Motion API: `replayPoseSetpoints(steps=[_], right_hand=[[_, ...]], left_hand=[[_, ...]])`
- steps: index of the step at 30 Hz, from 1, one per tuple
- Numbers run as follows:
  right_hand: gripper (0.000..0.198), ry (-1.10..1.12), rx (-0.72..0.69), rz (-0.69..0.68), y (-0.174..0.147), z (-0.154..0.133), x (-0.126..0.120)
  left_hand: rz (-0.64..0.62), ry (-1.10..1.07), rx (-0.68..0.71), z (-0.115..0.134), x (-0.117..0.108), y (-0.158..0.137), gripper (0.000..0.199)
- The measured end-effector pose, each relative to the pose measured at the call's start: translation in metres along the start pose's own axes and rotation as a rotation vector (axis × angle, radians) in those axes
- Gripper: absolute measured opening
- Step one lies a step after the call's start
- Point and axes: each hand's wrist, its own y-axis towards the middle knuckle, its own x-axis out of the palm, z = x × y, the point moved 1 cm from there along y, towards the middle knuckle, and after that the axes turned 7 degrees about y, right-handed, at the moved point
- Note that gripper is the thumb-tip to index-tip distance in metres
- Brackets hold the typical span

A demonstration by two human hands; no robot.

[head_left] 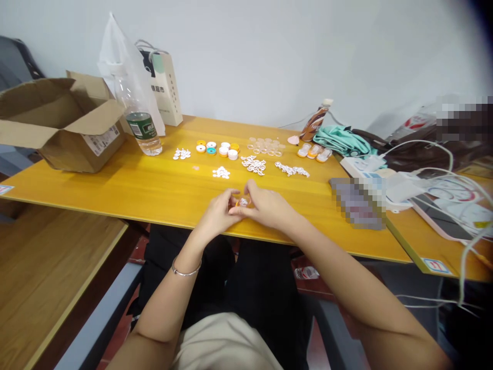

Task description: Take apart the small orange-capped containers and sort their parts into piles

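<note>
My left hand point(217, 216) and my right hand point(269, 206) meet near the table's front edge, fingers closed around a small orange-and-clear round piece point(243, 202) with something white inside. Fingers partly cover it. Beyond them lie small white discs point(221, 172), white openwork parts point(253, 165) and a strip of smaller white parts point(291, 169). Farther back are white pegged parts point(182, 153), round caps point(211, 150) in orange, white and teal, and clear cups point(265, 147). Several orange-and-clear pieces point(315, 152) sit at the right.
An open cardboard box point(84, 139) and a large water bottle point(142, 128) stand left, before a paper bag point(169, 92). A brown drink bottle point(316, 121) and teal cloth point(342, 140) are back right. A power strip point(365, 177) with cables and a phone point(439, 218) lie right.
</note>
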Motion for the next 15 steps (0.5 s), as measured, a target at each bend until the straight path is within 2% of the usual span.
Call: replayPoseSetpoints(steps=[2, 4, 6, 8, 11, 13, 15], right_hand=[[0.034, -0.044, 0.056, -0.010, 0.0012, -0.0028, 0.0018], [0.024, 0.016, -0.023, -0.038, 0.0016, -0.0052, 0.0013], [0.029, 0.095, -0.096, -0.030, 0.0010, -0.0058, -0.0004], [0.036, 0.105, -0.059, 0.007, 0.0004, -0.0043, -0.0014], [0.028, 0.097, -0.020, -0.024, 0.0004, -0.0012, 0.0000], [0.022, 0.143, -0.101, -0.066, 0.0008, -0.0006, 0.0011], [0.031, 0.175, -0.143, -0.041, 0.0013, -0.0005, 0.0016]], left_hand=[[0.006, 0.037, 0.016, 0.0009, -0.0005, 0.0010, 0.029], [0.005, 0.060, 0.035, 0.0014, -0.0011, 0.0017, 0.019], [0.002, 0.067, 0.037, 0.0008, -0.0013, 0.0020, 0.019], [0.007, 0.081, 0.039, -0.0004, -0.0013, 0.0020, 0.019], [0.021, 0.111, 0.046, -0.0022, -0.0012, 0.0018, 0.018], [0.016, 0.125, 0.038, -0.0029, -0.0010, 0.0017, 0.019], [0.015, 0.128, 0.027, -0.0033, -0.0008, 0.0017, 0.020]])
